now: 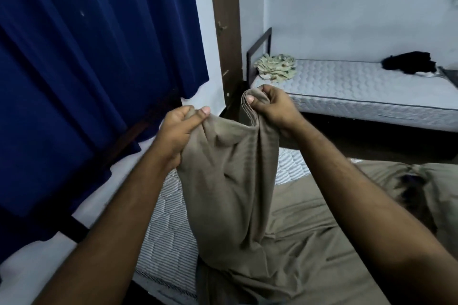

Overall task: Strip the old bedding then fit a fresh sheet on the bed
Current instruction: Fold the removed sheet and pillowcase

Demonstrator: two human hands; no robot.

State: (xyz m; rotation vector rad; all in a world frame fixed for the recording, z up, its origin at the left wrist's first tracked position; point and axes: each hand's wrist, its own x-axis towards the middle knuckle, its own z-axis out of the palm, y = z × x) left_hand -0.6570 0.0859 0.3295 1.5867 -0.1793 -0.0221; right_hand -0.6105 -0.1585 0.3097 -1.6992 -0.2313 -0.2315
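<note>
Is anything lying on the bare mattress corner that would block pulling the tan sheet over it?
Nothing visible: the quilted mattress corner is bare. Both hands grip the tan sheet above it.

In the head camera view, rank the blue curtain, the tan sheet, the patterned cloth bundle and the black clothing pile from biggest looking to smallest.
1. Blue curtain, filling the view's left side.
2. Tan sheet, though its nearness to the camera enlarges it.
3 and 4. Patterned cloth bundle and black clothing pile look about alike on the far mattress; I won't rank them.
</note>
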